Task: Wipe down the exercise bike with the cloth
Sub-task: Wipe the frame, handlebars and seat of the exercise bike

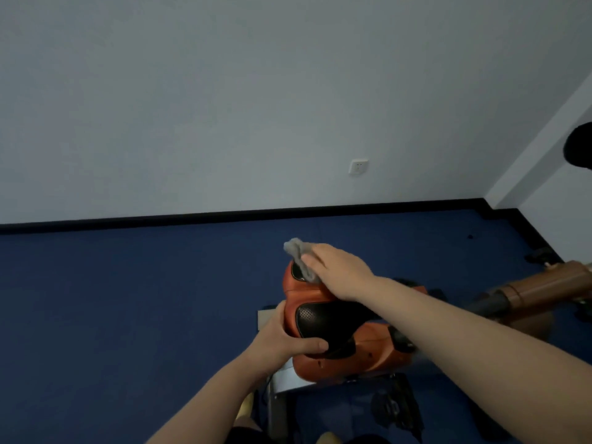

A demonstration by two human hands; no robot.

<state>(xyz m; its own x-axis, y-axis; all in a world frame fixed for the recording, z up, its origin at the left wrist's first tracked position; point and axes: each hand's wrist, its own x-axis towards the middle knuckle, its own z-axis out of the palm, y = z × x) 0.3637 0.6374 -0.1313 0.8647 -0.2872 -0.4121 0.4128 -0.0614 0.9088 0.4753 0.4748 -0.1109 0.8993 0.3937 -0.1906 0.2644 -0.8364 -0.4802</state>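
Right hand [339, 270] pressing the grey cloth [299, 256] on the far end of the orange bike seat [323, 318] — fingers mostly straight, left hand [288, 339] clamped round the seat's near left edge, exercise bike on the blue floor [128, 299], white wall [224, 91] behind.

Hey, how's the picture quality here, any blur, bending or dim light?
Head view: dim, bluish light; the cloth under the right hand is blurred; the baseboard bows from the wide lens; the seat and left hand look soft.
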